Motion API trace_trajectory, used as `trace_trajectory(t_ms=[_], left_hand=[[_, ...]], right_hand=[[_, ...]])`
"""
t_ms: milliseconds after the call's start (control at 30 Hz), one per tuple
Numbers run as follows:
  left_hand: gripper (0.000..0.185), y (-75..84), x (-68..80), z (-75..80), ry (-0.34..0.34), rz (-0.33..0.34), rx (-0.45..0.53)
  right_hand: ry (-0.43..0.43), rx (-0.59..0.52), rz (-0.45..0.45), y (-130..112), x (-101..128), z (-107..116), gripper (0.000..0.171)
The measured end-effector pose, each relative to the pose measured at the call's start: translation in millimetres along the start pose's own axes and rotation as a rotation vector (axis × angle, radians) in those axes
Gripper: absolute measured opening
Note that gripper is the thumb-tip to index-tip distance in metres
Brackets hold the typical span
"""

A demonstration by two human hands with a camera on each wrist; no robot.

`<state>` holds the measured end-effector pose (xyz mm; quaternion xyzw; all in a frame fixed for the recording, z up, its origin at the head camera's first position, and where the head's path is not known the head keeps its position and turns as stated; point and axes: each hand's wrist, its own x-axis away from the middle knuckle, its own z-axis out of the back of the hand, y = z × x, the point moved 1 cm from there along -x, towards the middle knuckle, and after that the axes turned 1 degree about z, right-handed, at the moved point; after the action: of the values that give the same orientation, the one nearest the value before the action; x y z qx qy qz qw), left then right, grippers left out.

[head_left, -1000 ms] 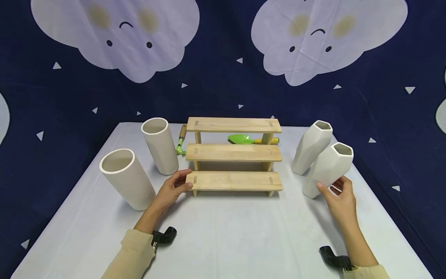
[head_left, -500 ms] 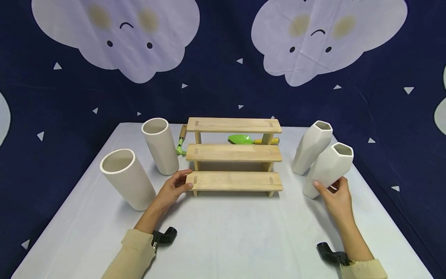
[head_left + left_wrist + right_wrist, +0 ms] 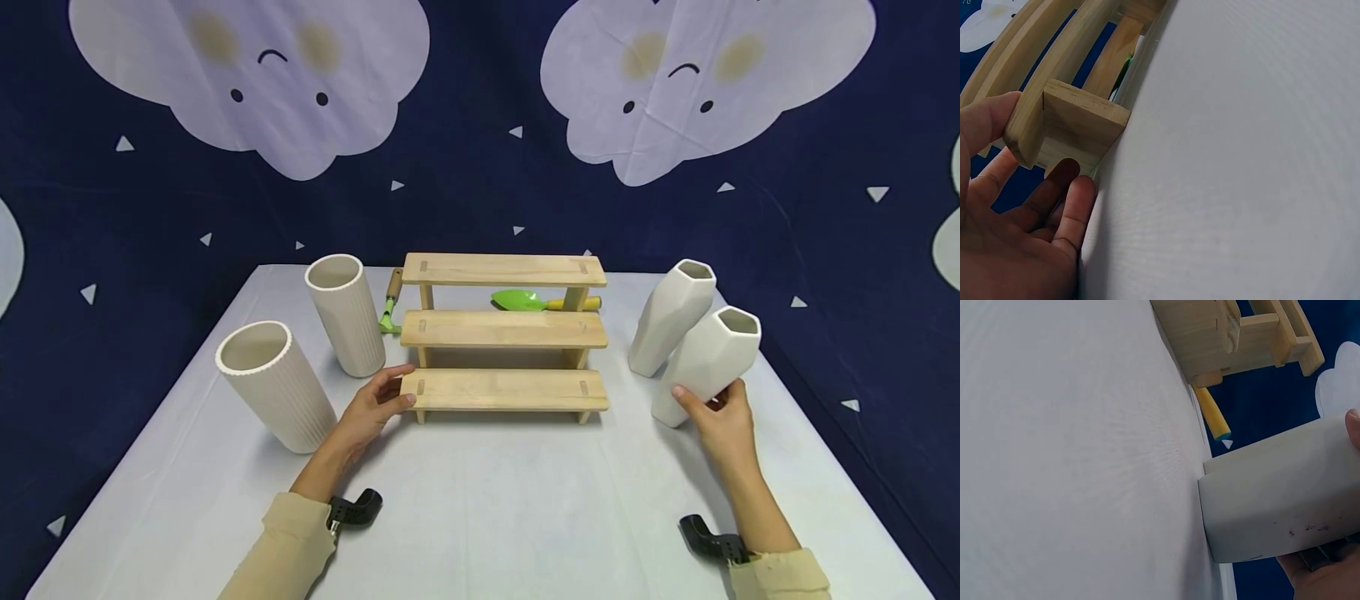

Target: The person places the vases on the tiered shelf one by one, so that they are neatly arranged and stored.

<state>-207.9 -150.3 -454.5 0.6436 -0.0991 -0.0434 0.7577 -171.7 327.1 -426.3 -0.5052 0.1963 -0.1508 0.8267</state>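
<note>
- My hands are well apart. Left hand (image 3: 372,410) reaches forward and inward, thumb on the front edge of the bottom board and index finger at the back edge, pinching the left end of the three-tier wooden stand (image 3: 504,389).
- Right hand (image 3: 726,421) has the front faceted vase (image 3: 705,358) gripped low down, thumb on the near side, fingers round the right. Its base is on the white table (image 3: 495,500).
- Back faceted vase (image 3: 671,317) is just beyond my right hand, partly covered by the front one.
- Two ribbed vases are out left of my left hand: the near one (image 3: 277,387) and the far one (image 3: 347,317).
- Past the left hand, the green rake (image 3: 387,315) is partly tucked behind the stand. The green trowel (image 3: 517,299), between and beyond my hands, has its yellow handle partly blocked by a stand leg.
- Both sleeves (image 3: 281,546) get cut off at the bottom.
- Right wrist cam crops my thumb and fingers at the edge; there are dark smudges on the vase, can't make out what.
- Left wrist cam catches a green sliver through the stand, too small to tell.
</note>
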Motion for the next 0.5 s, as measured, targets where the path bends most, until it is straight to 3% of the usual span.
trace_trajectory(t_ms=[500], left_hand=[[0.053,-0.5,-0.6,-0.2,-0.001,0.010,0.002]], right_hand=[[0.018,-0.052,-0.022,-2.7,0.6,-3.1,0.058]])
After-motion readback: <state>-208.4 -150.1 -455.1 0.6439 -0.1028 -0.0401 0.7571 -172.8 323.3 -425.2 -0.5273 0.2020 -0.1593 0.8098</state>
